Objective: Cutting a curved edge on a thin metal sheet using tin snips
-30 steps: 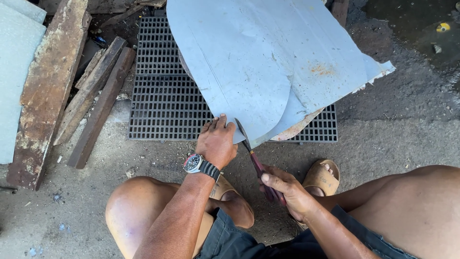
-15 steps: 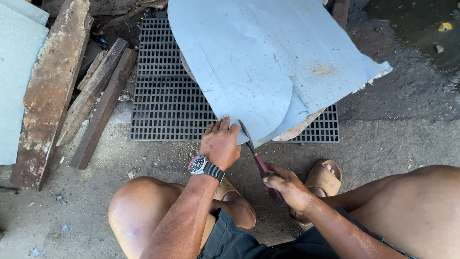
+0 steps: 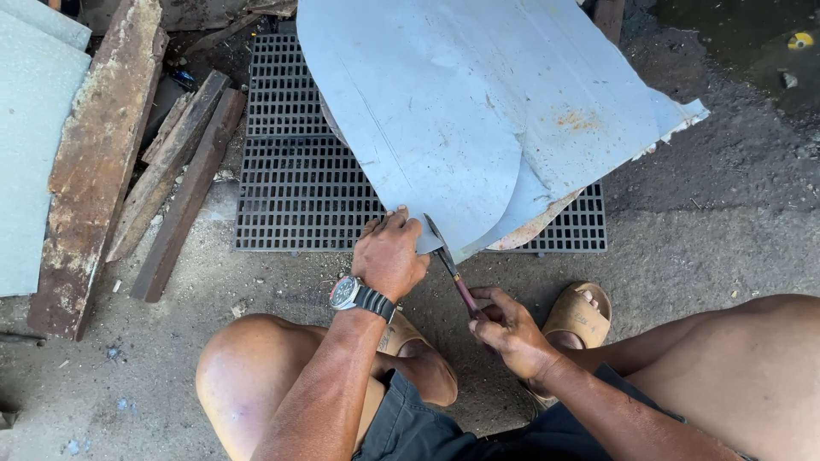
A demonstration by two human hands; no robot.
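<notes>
The grey metal sheet (image 3: 478,111) is the largest item: it lies over the black floor grate (image 3: 290,183), its curved lower edge toward me, a second sheet layer (image 3: 675,115) projecting beneath it at the right. The rounded outline on my side appears already cut; I judge the cut well advanced, with the short stretch at the lowest point, where the blades sit, not yet finished, though I cannot tell how much of the far edge is left. Rusted planks (image 3: 94,162) and narrower wooden strips (image 3: 179,188) lie to the left of the grate on the concrete. I am squatting, both knees in view, a tan sandal (image 3: 581,316) on the right foot. My left hand (image 3: 389,256), with a wristwatch (image 3: 359,296) on the wrist, presses palm down on the sheet's lower edge, fingers curled over it, holding it steady. My right hand (image 3: 508,329) is closed around the red handles of the tin snips (image 3: 451,265), forearm angled in from the lower right; the blades point up and left, their tips touching the sheet edge just beside my left fingers.
</notes>
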